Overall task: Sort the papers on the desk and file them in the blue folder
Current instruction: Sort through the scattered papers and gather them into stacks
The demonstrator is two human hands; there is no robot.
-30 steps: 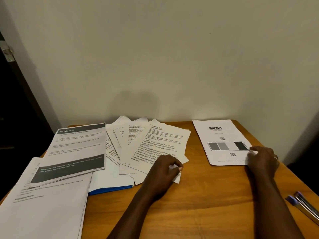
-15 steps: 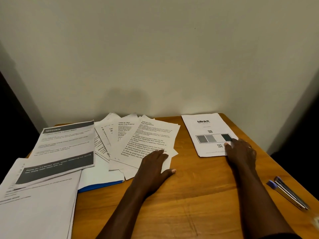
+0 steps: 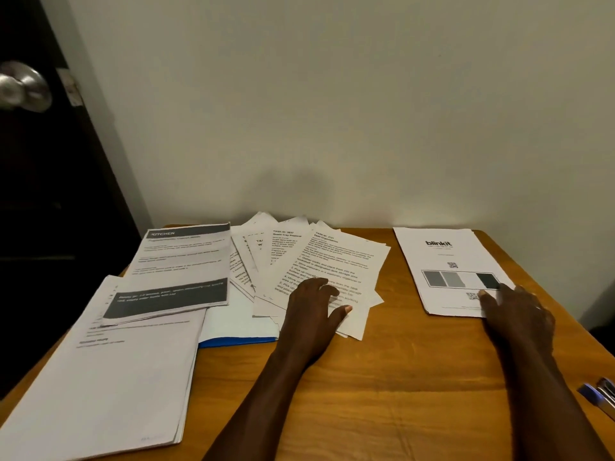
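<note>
Resting open with fingers loose, left hand (image 3: 312, 304) lies on the fanned papers (image 3: 332, 261), right hand (image 3: 519, 311) on the blinkit sheet (image 3: 442, 254); neither grips. Folder (image 3: 239, 341) sits buried under papers: sliding sheets could crumple or spill off the surface (image 3: 399, 377).

We see a dark door (image 3: 50, 227) at the left, with a round silver knob (image 3: 25, 86) high up and a small metal plate (image 3: 70, 86) on its edge. A plain pale wall (image 3: 332, 111) fills the back. At the lower right, two pens (image 3: 599, 395) lie side by side, one blue-capped.
</note>
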